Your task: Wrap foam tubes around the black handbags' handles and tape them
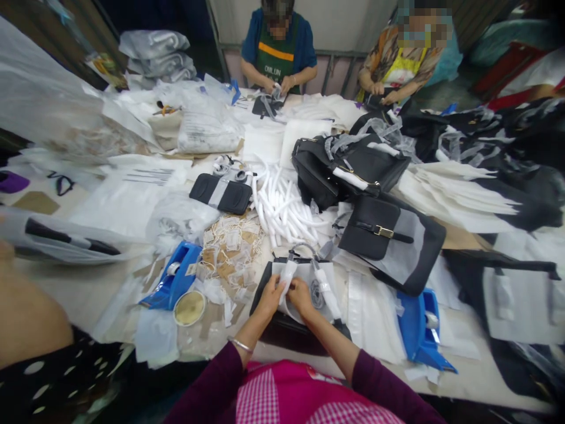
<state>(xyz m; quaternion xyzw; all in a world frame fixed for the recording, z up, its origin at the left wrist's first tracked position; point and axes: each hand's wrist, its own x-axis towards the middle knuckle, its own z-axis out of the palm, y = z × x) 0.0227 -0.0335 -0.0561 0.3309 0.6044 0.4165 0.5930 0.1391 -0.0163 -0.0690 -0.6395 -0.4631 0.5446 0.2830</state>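
Observation:
A black handbag (295, 338) lies on the table right in front of me, its handles wrapped in white foam and a pale sheet over its upper part. My left hand (271, 294) pinches the white wrapping (288, 275) on the left handle strap. Close beside it, my right hand (301, 297) has its fingers closed at the same wrapping's lower part. The right strap's wrapping (326, 291) lies to the right of my hands, near a grey coiled piece.
Blue tape dispensers (179, 274) (421, 327) stand left and right. Behind are white foam tubes (282, 206), tags with strings (232, 250) and black bags (388, 235). A bare arm (30, 300) is close at left. Two people (278, 47) (401, 59) work across the table.

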